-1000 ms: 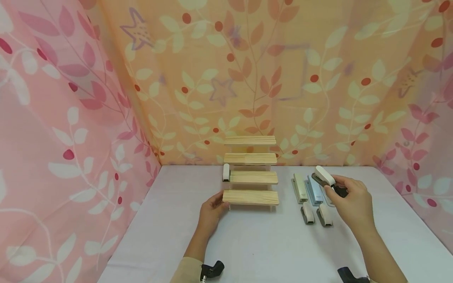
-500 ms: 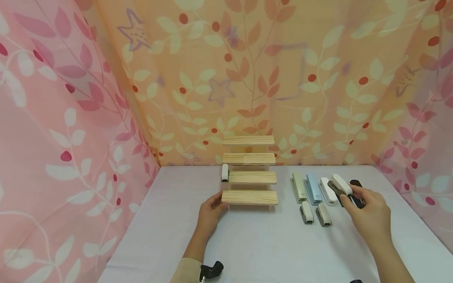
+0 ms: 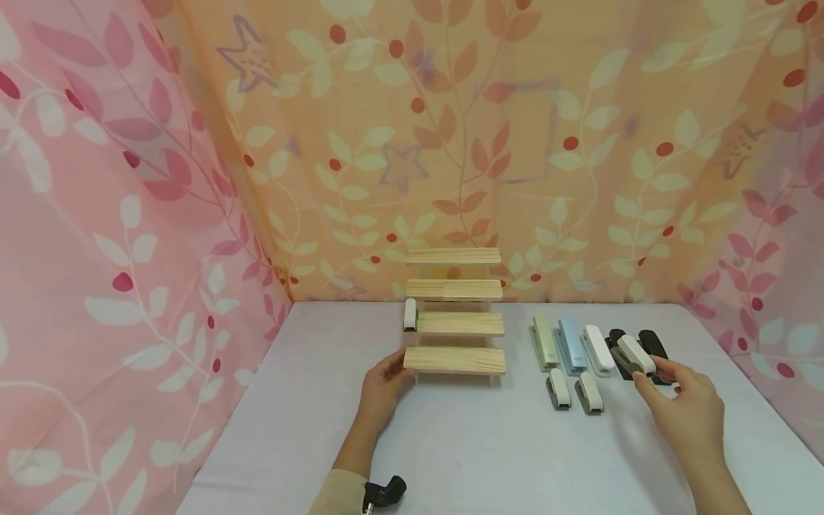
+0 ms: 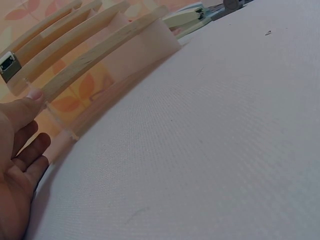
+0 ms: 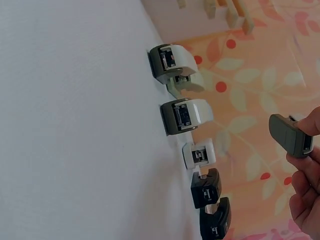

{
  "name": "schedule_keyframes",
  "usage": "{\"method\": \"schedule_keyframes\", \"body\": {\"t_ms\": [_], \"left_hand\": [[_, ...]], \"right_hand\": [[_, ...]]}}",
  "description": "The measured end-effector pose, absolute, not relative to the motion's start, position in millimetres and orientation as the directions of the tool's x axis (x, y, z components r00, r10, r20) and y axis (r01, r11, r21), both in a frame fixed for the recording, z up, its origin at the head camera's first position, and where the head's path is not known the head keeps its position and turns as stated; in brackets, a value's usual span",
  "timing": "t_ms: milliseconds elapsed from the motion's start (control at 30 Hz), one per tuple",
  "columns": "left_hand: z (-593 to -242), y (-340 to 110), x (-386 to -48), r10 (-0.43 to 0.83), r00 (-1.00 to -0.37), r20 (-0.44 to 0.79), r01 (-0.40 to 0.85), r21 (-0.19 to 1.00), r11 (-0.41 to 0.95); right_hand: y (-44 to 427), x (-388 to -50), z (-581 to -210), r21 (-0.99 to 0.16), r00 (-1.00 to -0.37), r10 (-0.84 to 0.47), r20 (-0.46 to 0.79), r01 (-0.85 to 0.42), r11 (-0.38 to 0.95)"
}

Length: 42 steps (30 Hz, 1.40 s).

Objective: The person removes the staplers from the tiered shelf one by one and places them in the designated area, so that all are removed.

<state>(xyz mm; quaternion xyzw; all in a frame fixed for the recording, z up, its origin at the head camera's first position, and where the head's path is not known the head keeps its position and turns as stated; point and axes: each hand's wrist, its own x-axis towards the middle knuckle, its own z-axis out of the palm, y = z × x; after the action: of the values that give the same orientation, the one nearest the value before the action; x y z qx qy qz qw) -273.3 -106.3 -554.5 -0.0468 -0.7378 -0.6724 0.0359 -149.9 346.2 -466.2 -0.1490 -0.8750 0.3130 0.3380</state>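
My right hand [image 3: 692,408] pinches a small white-and-grey stapler [image 3: 634,354], held up above two black staplers [image 3: 653,345]. In the right wrist view, its grey base [image 5: 287,136] shows between the thumb and fingers. To the left of that hand lie a green stapler [image 3: 544,343], a blue stapler [image 3: 570,347] and a white stapler [image 3: 599,350]. Two small white-and-grey staplers [image 3: 558,390] lie in front of them. My left hand [image 3: 381,390] grips the left end of the lowest step of a tiered wooden shelf [image 3: 454,360], thumb at its corner.
Another white-and-grey stapler [image 3: 410,315] stands at the left end of the shelf's second step from the bottom. The white table [image 3: 489,450] runs back to an orange patterned curtain [image 3: 360,143]. A pink curtain [image 3: 129,236] hangs at the left.
My right hand has carried the small white-and-grey stapler rightward and a little lower, from over the white stapler to above the black ones. My left hand stays at the shelf.
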Motion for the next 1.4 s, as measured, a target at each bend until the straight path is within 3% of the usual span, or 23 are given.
{"method": "schedule_keyframes", "body": {"t_ms": [533, 1400], "left_hand": [[-556.4, -106.5, -273.9, 0.029, -0.993, 0.118, 0.12, 0.989, 0.084], [-554.6, -105.8, -272.3, 0.029, -0.994, 0.107, 0.109, 0.991, 0.079]], "right_hand": [[354.9, -148.3, -494.3, -0.605, -0.802, 0.403, 0.441, 0.065, 0.793], [362.5, -148.4, -515.7, -0.605, -0.862, 0.39, 0.324, 0.128, 0.786]]}}
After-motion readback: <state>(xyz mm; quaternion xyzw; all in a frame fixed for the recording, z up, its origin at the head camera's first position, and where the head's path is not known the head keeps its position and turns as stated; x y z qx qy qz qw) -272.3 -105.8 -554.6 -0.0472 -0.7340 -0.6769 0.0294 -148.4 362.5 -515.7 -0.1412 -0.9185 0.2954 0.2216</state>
